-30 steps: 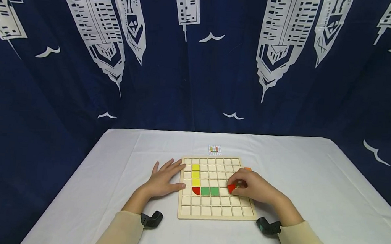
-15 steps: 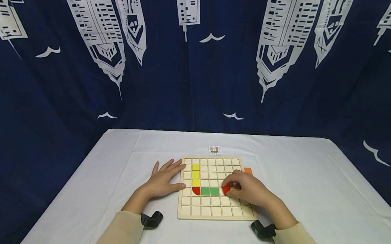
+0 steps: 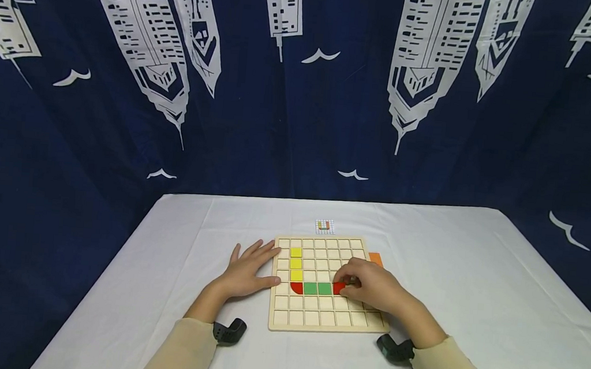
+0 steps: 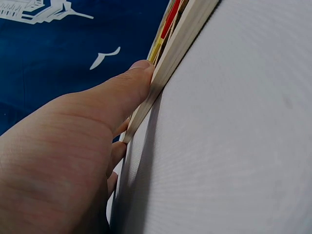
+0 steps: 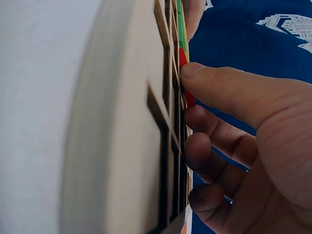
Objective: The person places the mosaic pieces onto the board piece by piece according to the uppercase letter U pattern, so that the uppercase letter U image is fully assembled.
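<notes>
A wooden grid board [image 3: 311, 320] lies on the table. My right hand [image 3: 381, 287] pinches a red tile [image 3: 338, 288] between thumb and fingers, in the cell just right of two green tiles [image 3: 317, 289]. In the right wrist view this red tile [image 5: 183, 57] sits low at the grid, partly hidden by the thumb. Left of the green tiles is a red quarter-round tile [image 3: 296, 288], with a column of three yellow tiles [image 3: 296, 263] above it. With fingers spread, my left hand [image 3: 244, 274] rests at the board's left edge, thumb and a fingertip on the rim.
Behind the board lies a small printed card [image 3: 324, 227] with a coloured U shape on a grid. An orange piece [image 3: 375, 258] shows beyond the board's right edge, partly behind my right hand. A dark blue patterned curtain [image 3: 290, 120] hangs past the table's far edge.
My right hand has moved left with the red tile, from a cell further right to beside the green tiles, and the tile now lies lower and flatter. The left hand has stayed still.
</notes>
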`<state>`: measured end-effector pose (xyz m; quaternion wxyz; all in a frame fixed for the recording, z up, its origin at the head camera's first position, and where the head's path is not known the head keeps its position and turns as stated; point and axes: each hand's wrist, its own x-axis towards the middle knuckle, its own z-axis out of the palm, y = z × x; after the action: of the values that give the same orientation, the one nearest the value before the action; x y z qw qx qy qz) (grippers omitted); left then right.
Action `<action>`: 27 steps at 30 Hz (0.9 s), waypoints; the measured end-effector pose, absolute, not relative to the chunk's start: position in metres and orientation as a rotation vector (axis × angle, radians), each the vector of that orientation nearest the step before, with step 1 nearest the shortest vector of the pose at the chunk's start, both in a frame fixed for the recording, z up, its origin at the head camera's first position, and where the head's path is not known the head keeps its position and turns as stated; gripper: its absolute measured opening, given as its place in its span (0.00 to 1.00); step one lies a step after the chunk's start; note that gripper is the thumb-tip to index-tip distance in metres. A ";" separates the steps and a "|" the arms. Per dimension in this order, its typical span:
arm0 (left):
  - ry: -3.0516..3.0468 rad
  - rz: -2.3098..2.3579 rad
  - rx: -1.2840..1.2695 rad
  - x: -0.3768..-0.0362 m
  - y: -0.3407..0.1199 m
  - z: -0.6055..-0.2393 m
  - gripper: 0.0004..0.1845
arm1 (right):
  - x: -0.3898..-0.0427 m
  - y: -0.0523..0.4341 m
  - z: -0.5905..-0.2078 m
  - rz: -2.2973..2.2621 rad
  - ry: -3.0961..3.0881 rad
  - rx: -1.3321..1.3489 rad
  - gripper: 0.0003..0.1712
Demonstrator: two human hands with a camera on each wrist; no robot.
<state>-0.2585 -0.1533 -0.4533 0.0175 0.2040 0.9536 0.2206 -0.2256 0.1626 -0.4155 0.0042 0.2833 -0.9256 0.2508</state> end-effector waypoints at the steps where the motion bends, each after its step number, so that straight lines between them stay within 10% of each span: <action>1: 2.962 0.686 0.634 -0.259 -0.153 -0.453 0.40 | -0.225 0.163 -0.415 0.786 -2.901 0.889 0.10; 27: 2.954 0.706 0.637 -0.257 -0.151 -0.450 0.39 | -0.231 0.173 -0.410 0.949 -2.858 0.888 0.10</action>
<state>-0.2568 -0.1515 -0.4500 0.0189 0.2051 0.9517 0.2276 -0.2306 0.1726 -0.4101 0.0011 0.2829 -0.9102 0.3024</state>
